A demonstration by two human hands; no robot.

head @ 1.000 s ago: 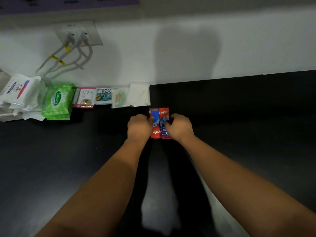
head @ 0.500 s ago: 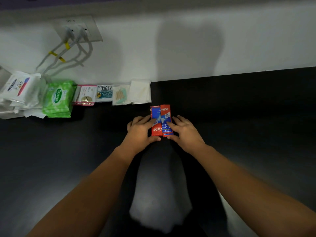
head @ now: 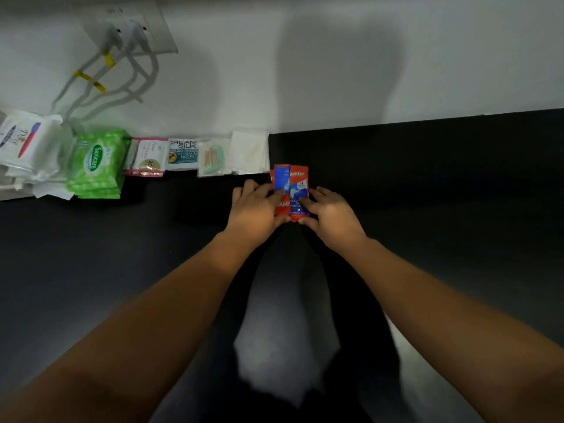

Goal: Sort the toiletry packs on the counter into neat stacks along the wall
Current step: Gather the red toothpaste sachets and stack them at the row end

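Note:
A small stack of red and blue toothpaste sachets lies flat on the black counter, just right of the row along the wall. My left hand touches its left edge with straight fingers, thumb at the near end. My right hand does the same on its right edge. The row along the wall holds white packs, a clear pack of picks, a Cream Silk sachet, a pink-edged sachet, green Sanicare wipes and white Dove packs.
A wall socket with two plugs sits above the row, and its grey cables hang down behind the Dove packs. The white wall meets the counter right behind the sachets. Bare black counter stretches to the right and towards me.
My fists have uncurled into straight fingers on the sachets. The toothpaste stack has slid a little towards the wall, and the two sachets now overlap more.

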